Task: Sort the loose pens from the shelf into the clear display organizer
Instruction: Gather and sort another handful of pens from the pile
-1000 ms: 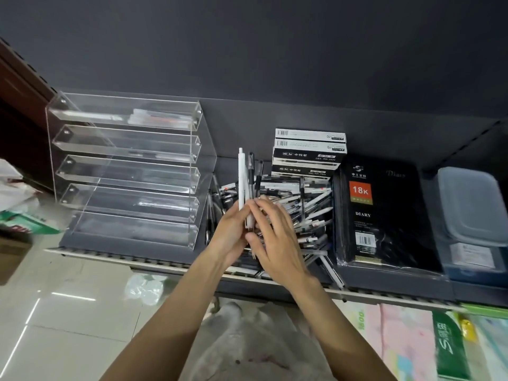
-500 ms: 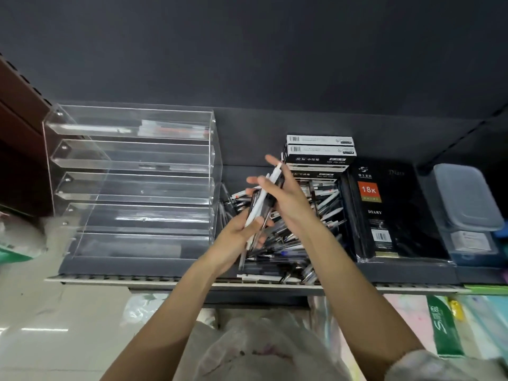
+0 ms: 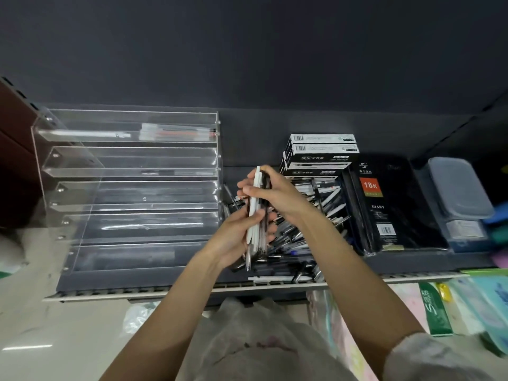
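Note:
A bundle of white and black pens stands nearly upright above the shelf. My left hand grips its lower part, and my right hand curls round its upper end. Behind the hands lies a heap of loose pens on the dark shelf. The clear tiered display organizer stands to the left. Its top tier holds a few pens; a couple more lie in the lower tiers.
Stacked pen boxes sit behind the heap. A black wrapped diary and a grey lidded container stand to the right. The shelf's metal front edge runs below, with packaged goods on the lower right.
The bundle has swung from tilted right to nearly upright, and my right hand has closed over its top. The view has shifted a little.

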`<state>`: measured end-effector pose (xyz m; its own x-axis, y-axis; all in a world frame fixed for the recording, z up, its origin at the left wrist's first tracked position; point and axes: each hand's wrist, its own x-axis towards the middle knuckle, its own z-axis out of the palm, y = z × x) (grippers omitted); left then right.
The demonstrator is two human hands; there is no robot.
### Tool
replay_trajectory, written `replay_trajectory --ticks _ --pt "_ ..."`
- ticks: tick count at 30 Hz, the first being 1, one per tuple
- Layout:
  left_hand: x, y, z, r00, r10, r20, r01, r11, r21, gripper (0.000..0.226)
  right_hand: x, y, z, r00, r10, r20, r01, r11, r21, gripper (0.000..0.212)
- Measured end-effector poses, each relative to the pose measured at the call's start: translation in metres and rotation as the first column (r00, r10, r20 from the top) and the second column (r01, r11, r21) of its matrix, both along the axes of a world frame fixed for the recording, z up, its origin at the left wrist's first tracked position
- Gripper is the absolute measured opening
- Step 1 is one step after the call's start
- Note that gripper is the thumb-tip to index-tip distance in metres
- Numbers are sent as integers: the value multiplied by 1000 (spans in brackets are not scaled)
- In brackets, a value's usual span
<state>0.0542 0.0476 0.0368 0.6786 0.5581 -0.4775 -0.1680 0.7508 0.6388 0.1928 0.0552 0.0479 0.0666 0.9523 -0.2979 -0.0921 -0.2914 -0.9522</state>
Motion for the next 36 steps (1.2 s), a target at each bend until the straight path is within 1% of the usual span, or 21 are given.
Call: replay_trajectory --ticks 2,4,6,8,10,12,14,18,20,21,23,24,25,26,28,31,34,36 --pt "0 1 0 1000 2 11 -2 1000 9 17 1 1 2 996 51 75 -51 999 -5 27" --pt "-1 1 1 1000 2 -1 -2 998 55 22 2 2 3 983 103 153 -103 995 -12 29" --pt "-2 1 0 999 -1 -47 8 988 155 21 6 3 4 971 133 201 -141 990 22 30" --pt "-6 2 0 996 -2 -92 26 966 259 21 12 4 9 956 161 244 -181 982 59 27" --pt "-9 2 0 995 4 -102 29 948 317 23 19 6 16 928 194 319 -225 972 64 24" --pt "-12 0 0 995 12 -103 25 934 356 24 24 9 24 889 228 398 -270 962 52 23" --pt "-13 -1 0 993 9 -116 37 920 389 23 28 14 28 847 230 479 -295 953 63 18" --pt "-15 -2 0 992 -21 -126 68 921 383 24 31 23 27 769 197 608 -326 939 108 3" --pt "-17 -2 -2 991 -22 -129 70 923 379 23 33 25 30 773 117 624 -274 948 162 2" --pt "-18 -2 -4 994 -7 -110 47 932 360 22 35 23 35 812 61 581 -210 958 194 3" --pt "-21 -2 -6 995 62 -79 -35 954 299 23 39 13 44 915 -140 379 35 961 273 9" --pt "-22 -1 -6 991 110 -75 -86 959 270 23 39 5 47 926 -262 271 175 936 306 10" --pt "-22 0 -7 984 163 -67 -142 960 242 23 37 -4 47 918 -353 182 284 903 323 10" --pt "-21 0 -7 975 214 -55 -198 957 214 23 30 -14 45 906 -408 115 354 877 325 10" --pt "-17 1 -5 956 292 -30 -283 944 171 23 9 -33 35 896 -443 41 413 862 295 9" --pt "-10 -1 -3 932 362 18 -362 926 112 24 -26 -51 18 868 -491 67 456 845 280 9" --pt "-4 -4 0 895 440 76 -443 897 14 26 -50 -61 2 795 -557 239 453 808 376 8" --pt "0 -6 1 862 495 104 -495 868 -29 26 -58 -66 -9 731 -612 303 467 772 432 7"
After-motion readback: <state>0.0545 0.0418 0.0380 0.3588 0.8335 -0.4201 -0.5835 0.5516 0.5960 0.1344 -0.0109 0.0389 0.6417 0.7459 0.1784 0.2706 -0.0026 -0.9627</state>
